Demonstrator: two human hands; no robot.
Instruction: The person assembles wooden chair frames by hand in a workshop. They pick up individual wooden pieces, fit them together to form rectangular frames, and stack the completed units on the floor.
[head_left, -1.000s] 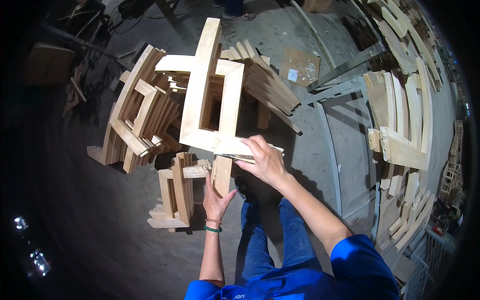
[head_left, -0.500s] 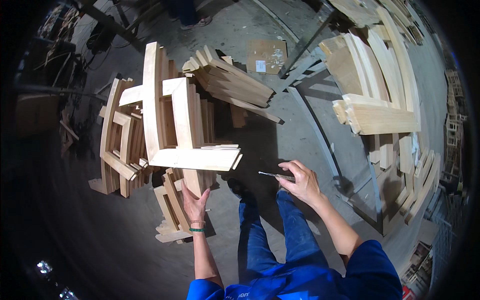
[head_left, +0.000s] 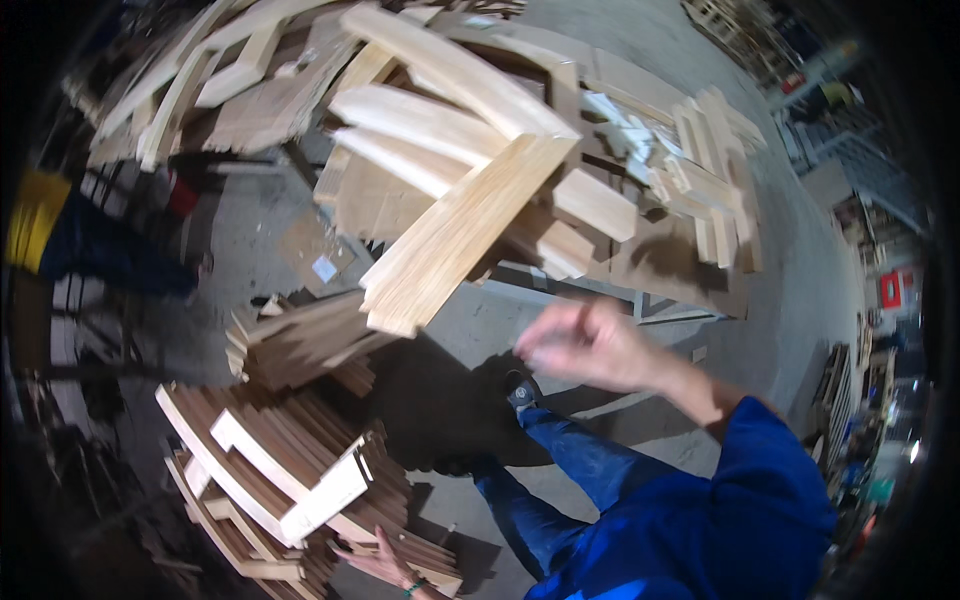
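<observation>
My left hand (head_left: 383,563) is open at the lower left, its fingers spread against the lower end of a stack of pale wooden frames (head_left: 300,470). A short, bright wooden crosspiece (head_left: 327,500) lies across that stack, just above the hand. In the middle, my right hand (head_left: 590,345) is raised over the floor, bent at the fingers and smeared by motion. Between its fingers, the thin pen-like tool shows only as a dark blur. Beyond this hand, a broad wooden board (head_left: 465,235) with a stepped end juts out from a pile of wooden parts.
The pile rests on a cardboard-covered table (head_left: 680,280) with metal legs. Angled wooden pieces (head_left: 705,180) lie at its right. More boards (head_left: 310,340) lean beyond the left stack. A person in dark trousers (head_left: 120,240) is at the far left. Wooden parts (head_left: 240,70) lie on cardboard behind.
My view has swung right, bringing the table pile to the middle and the frame stack to the lower left. My right hand has blurred; my left hand stays by the stack.
</observation>
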